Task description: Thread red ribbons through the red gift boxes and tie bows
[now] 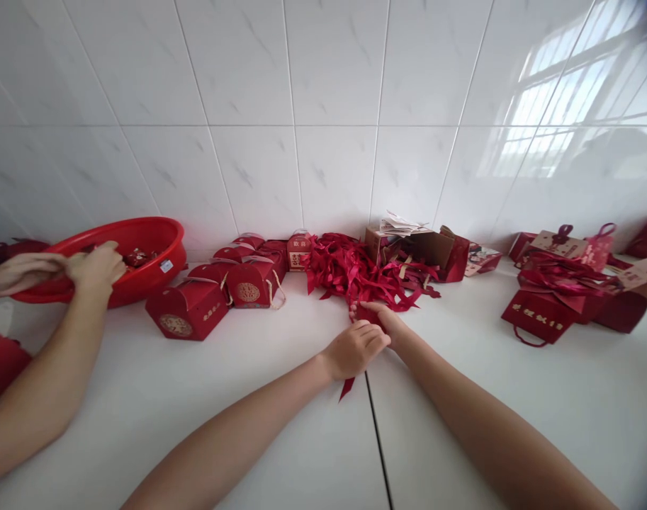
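Head view: left hand [355,349], right hand [385,321] near ribbon pile [341,262].
Left curled, ribbon tail [347,389] below, can't tell if pinching; right pinches red piece [369,314].

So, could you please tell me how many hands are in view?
4: the wearer's left hand and right hand, close together before the ribbons; plus a co-worker's near hand and far hand, at the red basin. None seems hidden.

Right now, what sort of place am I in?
Probably an indoor work area, perhaps in a home or small workshop: a glossy tiled wall, a white worktop against it, and a heap of red ribbons on top.
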Motion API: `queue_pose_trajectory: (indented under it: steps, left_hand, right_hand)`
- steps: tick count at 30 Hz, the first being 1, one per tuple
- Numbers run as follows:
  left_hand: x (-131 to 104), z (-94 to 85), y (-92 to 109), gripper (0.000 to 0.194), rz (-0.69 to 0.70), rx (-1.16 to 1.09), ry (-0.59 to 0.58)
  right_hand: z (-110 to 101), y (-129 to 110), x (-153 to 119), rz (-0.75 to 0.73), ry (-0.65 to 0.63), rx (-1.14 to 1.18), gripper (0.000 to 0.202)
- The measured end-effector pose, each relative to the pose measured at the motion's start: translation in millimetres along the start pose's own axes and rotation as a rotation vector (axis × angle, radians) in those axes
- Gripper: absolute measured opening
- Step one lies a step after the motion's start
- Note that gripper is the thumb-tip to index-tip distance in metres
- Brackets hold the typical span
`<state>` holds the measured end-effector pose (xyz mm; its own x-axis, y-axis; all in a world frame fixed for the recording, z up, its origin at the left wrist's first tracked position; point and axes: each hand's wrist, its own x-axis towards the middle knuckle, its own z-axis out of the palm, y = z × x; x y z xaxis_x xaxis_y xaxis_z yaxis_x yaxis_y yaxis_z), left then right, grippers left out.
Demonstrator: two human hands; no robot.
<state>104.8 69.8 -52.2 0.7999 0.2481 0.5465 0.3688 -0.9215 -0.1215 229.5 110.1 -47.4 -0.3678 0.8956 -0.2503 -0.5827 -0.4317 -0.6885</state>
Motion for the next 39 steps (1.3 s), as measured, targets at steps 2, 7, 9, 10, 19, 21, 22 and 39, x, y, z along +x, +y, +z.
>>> queue_pose_trajectory:
  steps: [2,7,9,10,19,21,22,39]
  left_hand:
    - [-0.1,-0.5,1.2,0.027,-0.017,-0.024,-0.032]
    - [-5.9,-3.6,-9.2,0.03,-0.165,-0.064,-0.095]
    - [-9.6,-5.4,-18.4,0.032,-0.254,-0.078,-0.1]
    - [-11.6,-6.4,-23.5,0.033,-0.298,-0.082,-0.099]
    - [-31.3,-19.5,-63.5,0.024,-0.532,-0.014,-0.082]
    - [-36.6,-25.2,-74.5,0.018,-0.573,0.031,-0.082]
    - [-38.8,-28.8,-81.4,0.016,-0.593,0.054,-0.087]
    - [19.8,-69.6,-260.6,0.028,-1.107,0.366,0.006]
  right_hand:
    - [-5.7,-5.4,0.7,-0.021,0.02,0.025,0.016]
    - [-21.4,-23.4,-1.6,-0.163,0.077,0.084,0.011]
    - [-28.2,-30.7,-2.7,-0.234,0.102,0.111,0.009]
    - [-31.3,-33.8,-3.1,-0.259,0.115,0.121,0.008]
    - [-46.0,-42.5,-8.3,-0.347,0.156,0.243,0.009]
    - [-51.2,-44.3,-7.5,-0.369,0.185,0.272,0.008]
    - [-54.4,-45.8,-6.1,-0.377,0.199,0.285,0.008]
    - [-103.5,-80.6,11.9,-0.596,0.26,0.497,0.008]
